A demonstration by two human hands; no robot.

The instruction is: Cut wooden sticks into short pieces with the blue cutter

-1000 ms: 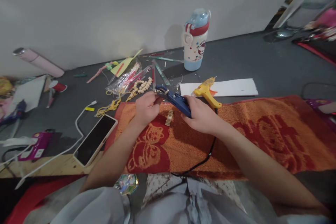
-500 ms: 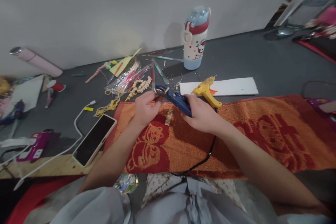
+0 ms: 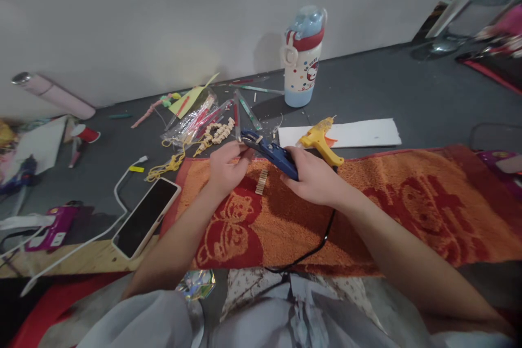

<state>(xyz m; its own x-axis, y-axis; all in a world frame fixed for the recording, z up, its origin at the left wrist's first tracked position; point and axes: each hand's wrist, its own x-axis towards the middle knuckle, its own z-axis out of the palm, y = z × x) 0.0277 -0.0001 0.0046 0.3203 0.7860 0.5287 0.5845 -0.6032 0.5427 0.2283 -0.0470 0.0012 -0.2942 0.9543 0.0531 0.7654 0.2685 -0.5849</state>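
Observation:
My right hand (image 3: 313, 176) is wrapped around the handle end of dark-blue pliers (image 3: 278, 157), held slanting above the orange towel. The dark head of the pliers points to the upper left, close to the fingertips of my left hand (image 3: 229, 168). The fingers of that hand are pinched together at the head; what they hold, if anything, is too small to make out. Just below the pliers, a row of short wooden stick pieces (image 3: 261, 181) lies on the towel (image 3: 302, 234), between my two hands.
Behind the towel lie a yellow glue gun (image 3: 320, 138) and a white board (image 3: 367, 133). A bottle (image 3: 302, 60) stands near the wall. To the left are a phone (image 3: 145, 217), yellow string (image 3: 165, 168), plastic packets (image 3: 196, 119) and a white cable (image 3: 120, 201).
Hardly anything differs. Both hands and the pliers keep nearly the same place; the whole view has shifted very slightly.

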